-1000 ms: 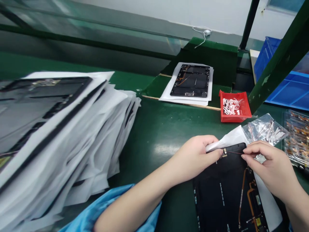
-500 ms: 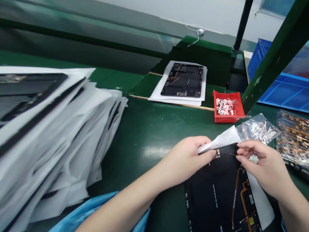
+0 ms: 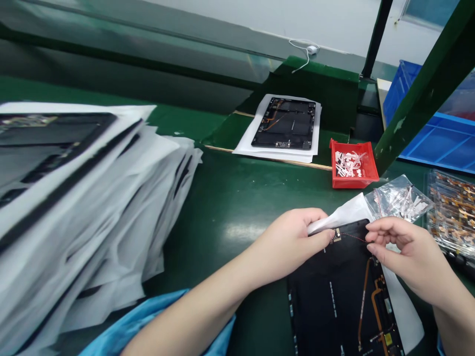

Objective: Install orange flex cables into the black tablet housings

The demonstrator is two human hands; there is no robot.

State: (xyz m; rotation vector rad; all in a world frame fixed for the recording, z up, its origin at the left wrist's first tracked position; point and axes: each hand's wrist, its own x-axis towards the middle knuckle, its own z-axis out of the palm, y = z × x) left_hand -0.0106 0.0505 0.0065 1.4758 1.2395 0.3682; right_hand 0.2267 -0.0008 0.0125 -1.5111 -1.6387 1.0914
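Note:
A black device housing (image 3: 315, 291) with orange flex cables lies slanted at the lower right, partly on a white foam sheet (image 3: 403, 301). My left hand (image 3: 302, 240) grips its top edge together with the folded sheet, the thumb beside a small circuit board (image 3: 337, 234). From that board a thin red wire (image 3: 354, 237) runs to the right. At the top right corner my right hand (image 3: 403, 249) has thumb and fingers drawn together around the wire's end; the fingertips hide that end.
Foam-wrapped housings (image 3: 122, 198) are piled at left. Another black housing (image 3: 285, 123) lies on white sheets farther back. A red bin (image 3: 354, 183) of small white pieces, a clear bag (image 3: 401, 198), trays of flex parts (image 3: 452, 207) and blue crates (image 3: 438, 143) are at right, by a green post (image 3: 419, 84).
The whole view has shifted slightly, so things sit a little farther right. My left hand keeps its grip; the right hand stays at the wire with its fingers slightly moved.

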